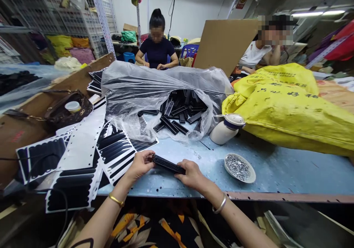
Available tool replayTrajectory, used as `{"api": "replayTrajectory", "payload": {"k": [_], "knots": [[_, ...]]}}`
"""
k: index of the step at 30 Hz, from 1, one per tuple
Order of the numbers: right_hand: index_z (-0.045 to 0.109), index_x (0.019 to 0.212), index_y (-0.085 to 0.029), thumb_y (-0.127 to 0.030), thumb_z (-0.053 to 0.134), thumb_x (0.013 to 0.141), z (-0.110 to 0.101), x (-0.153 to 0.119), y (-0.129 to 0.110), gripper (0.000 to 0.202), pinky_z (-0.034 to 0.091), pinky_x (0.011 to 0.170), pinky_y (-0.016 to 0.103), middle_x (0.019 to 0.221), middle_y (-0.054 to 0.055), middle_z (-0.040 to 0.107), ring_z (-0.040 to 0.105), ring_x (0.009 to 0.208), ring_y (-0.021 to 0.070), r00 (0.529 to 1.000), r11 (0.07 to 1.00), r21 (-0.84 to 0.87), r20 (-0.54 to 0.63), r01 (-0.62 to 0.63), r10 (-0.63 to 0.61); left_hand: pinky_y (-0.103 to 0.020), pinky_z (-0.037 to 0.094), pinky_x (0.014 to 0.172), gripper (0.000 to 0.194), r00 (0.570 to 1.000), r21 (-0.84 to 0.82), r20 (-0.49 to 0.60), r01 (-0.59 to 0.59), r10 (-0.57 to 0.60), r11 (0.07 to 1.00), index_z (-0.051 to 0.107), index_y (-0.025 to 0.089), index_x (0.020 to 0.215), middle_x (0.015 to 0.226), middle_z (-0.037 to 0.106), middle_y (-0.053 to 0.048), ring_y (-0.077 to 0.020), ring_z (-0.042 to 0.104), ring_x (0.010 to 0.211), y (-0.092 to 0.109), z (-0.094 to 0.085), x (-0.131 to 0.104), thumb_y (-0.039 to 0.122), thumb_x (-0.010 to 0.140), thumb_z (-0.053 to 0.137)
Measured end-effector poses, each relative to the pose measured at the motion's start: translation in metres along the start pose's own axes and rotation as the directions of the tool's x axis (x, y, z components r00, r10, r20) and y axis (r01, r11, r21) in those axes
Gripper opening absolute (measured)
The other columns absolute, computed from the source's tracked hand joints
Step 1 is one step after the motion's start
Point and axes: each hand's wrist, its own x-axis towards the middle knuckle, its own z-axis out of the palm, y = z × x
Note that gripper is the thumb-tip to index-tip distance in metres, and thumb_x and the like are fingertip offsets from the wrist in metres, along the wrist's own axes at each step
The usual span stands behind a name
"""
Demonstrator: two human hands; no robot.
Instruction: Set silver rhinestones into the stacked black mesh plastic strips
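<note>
Between my two hands is a long black plastic strip with a patterned face, held just above the table's front part. My left hand pinches its left end; my right hand is closed around the right end. Beyond it, many similar black plastic pieces spill from the mouth of a clear plastic bag. Left of my left hand lie white sheets with black strip stickers. To the right of my right hand stands a white bowl of small shiny metal parts.
A white jar with a lid stands behind the bowl. A large yellow sack covers the right side. On the left are a brown handbag and a wooden board. Two people sit across the blue table, near a cardboard sheet.
</note>
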Motion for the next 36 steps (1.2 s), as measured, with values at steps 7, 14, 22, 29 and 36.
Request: {"api": "replayTrajectory", "payload": {"k": [7,14,22,29,36], "knots": [[0.070,0.110,-0.017,-0.042,0.063,0.076,0.001,0.004,0.009,0.042,0.032,0.073,0.011,0.097,0.005,0.070,0.053,0.079,0.0006,0.985,0.986,-0.047,-0.049,0.162,-0.164,-0.048,0.048,0.103,0.033,0.932,0.616,0.085,-0.327,0.353,0.717,0.074,0.016,0.097,0.126,0.066,-0.016,-0.0311,0.065,0.116,0.001,-0.004,-0.013,0.008,0.066,0.069],[0.070,0.110,-0.019,-0.042,0.051,0.087,0.032,-0.018,0.038,0.038,0.031,0.066,0.013,0.077,0.004,0.065,0.049,0.067,-0.0006,0.894,0.939,-0.105,-0.287,0.327,-0.344,-0.039,0.054,0.079,0.023,0.813,0.695,0.134,-0.485,0.567,0.530,0.073,0.018,0.094,0.101,0.075,-0.009,-0.0262,0.071,0.091,-0.018,-0.004,-0.046,0.011,0.072,0.069],[0.069,0.106,-0.013,-0.065,0.052,0.079,0.019,-0.015,0.025,0.060,0.034,0.064,0.012,0.080,0.005,0.065,0.044,0.062,-0.0025,0.969,0.991,0.067,-0.228,0.116,-0.097,-0.045,0.052,0.077,0.019,0.900,0.830,0.212,-0.371,0.380,0.417,0.071,0.015,0.092,0.088,0.068,-0.011,-0.0284,0.063,0.084,-0.020,0.002,-0.045,0.010,0.077,0.060],[0.070,0.082,-0.012,-0.051,0.065,0.074,-0.010,0.018,-0.012,0.040,0.023,0.066,0.013,0.082,0.003,0.063,0.030,0.064,-0.0047,0.998,0.998,0.011,-0.027,0.058,-0.058,-0.039,0.052,0.082,0.023,0.911,0.798,0.206,-0.368,0.358,0.477,0.069,0.016,0.105,0.095,0.067,-0.011,-0.0257,0.063,0.091,-0.015,0.003,-0.048,0.018,0.083,0.063],[0.065,0.084,-0.011,-0.033,0.063,0.073,0.004,0.019,-0.019,0.025,0.025,0.062,0.011,0.080,0.002,0.063,0.036,0.064,-0.0034,0.996,0.995,0.050,-0.022,0.082,-0.081,-0.038,0.052,0.078,0.020,0.919,0.834,0.170,-0.327,0.356,0.444,0.069,0.015,0.103,0.093,0.067,-0.010,-0.0249,0.063,0.086,-0.017,0.011,-0.047,0.013,0.087,0.058]]}}
